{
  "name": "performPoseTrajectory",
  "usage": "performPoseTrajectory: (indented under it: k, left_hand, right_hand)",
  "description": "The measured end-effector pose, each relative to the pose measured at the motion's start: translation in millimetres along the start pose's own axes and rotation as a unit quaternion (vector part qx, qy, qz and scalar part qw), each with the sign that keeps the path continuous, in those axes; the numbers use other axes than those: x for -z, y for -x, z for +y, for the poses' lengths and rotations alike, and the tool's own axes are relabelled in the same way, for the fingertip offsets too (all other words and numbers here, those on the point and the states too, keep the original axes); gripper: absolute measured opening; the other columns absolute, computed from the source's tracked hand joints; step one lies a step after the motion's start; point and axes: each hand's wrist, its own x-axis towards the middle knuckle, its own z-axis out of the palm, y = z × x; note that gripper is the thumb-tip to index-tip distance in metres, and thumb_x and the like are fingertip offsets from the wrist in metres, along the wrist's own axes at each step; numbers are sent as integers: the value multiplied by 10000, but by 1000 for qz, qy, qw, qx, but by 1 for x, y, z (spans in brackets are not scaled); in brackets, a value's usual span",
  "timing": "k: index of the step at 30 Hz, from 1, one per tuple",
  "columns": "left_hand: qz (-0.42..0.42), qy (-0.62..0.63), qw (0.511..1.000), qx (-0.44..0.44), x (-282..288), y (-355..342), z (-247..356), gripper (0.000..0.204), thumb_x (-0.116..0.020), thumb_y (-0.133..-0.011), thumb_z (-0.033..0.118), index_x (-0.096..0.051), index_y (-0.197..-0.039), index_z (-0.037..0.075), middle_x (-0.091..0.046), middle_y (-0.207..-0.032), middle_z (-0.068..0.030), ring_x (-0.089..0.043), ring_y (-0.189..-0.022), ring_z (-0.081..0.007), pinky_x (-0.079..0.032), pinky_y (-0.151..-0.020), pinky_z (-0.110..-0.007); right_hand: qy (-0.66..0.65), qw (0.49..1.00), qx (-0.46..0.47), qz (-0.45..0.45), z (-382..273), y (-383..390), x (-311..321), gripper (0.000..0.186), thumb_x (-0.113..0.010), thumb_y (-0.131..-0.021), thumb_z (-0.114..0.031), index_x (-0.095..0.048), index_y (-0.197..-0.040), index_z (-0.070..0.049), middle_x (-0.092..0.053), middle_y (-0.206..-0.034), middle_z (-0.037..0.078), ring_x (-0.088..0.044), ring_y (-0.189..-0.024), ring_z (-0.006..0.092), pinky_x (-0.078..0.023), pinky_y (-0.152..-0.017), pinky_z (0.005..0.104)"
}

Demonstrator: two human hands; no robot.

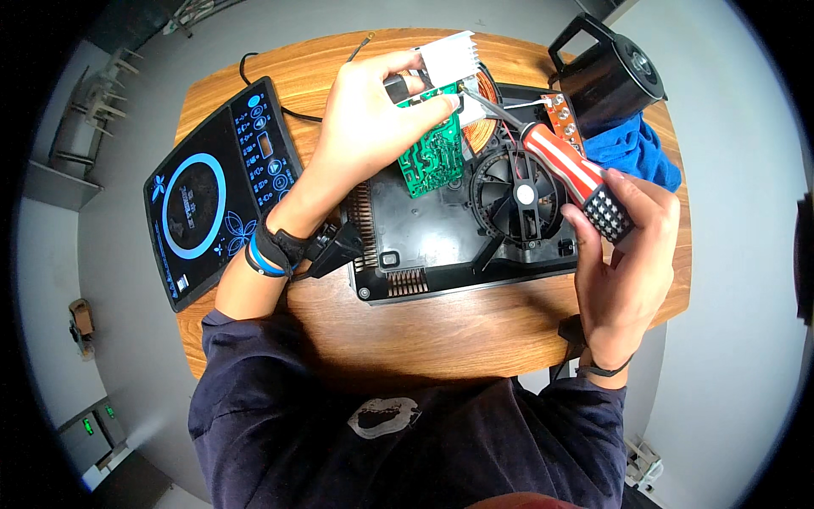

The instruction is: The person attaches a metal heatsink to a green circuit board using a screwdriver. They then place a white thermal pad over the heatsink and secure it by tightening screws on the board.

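Note:
My left hand [373,106] is closed on a green circuit board [431,157], holding it tilted above the open black cooker base [415,225]. A pale finned heat sink [451,59] sits at the board's far end. In my right hand [632,250] is a screwdriver [560,161] with a red and white striped handle and a black end. Its shaft reaches to the board's edge beside my left thumb; the exact contact at the tip is too small to tell. Inside the base are a black fan [519,193] and a copper coil [481,127], partly hidden by the board and screwdriver.
A black glass cooktop panel [199,199] lies at the left of the wooden table [407,339]. At the far right are a dark lidded jug [610,76], a blue cloth [636,153] and a small orange board [562,119]. A black cord [292,114] runs behind the panel.

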Motion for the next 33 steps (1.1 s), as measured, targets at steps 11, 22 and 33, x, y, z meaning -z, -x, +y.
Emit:
performPoseTrajectory:
  k: [11,22,33]
  left_hand:
    - [-1,6,1000,-1,2,-2,-1,407,-822,-896,84,-722,-1267,-48,-791,-985,-31,-718,-910,-71,-599,-806,-255]
    - [-7,-10,1000,-8,1,-3,-5,411,-819,-907,82,-707,-1275,-62,-787,-971,-26,-712,-892,-65,-593,-782,-244]
    - [-8,-2,1000,-4,-1,0,0,433,-817,-909,80,-694,-1297,-68,-799,-991,-54,-727,-905,-83,-606,-800,-258]
  right_hand:
    - [-39,998,38,-39,8,9,0,634,-932,-725,60,-534,-1210,-27,-555,-1210,174,-633,-1080,299,-562,-937,413]
    - [-94,995,26,6,6,4,-3,604,-955,-751,-77,-557,-1205,-56,-632,-1064,154,-682,-961,300,-574,-795,384]
    - [-49,998,-26,-2,4,3,4,562,-953,-762,-130,-622,-1206,-36,-674,-1084,142,-719,-983,321,-590,-830,407]
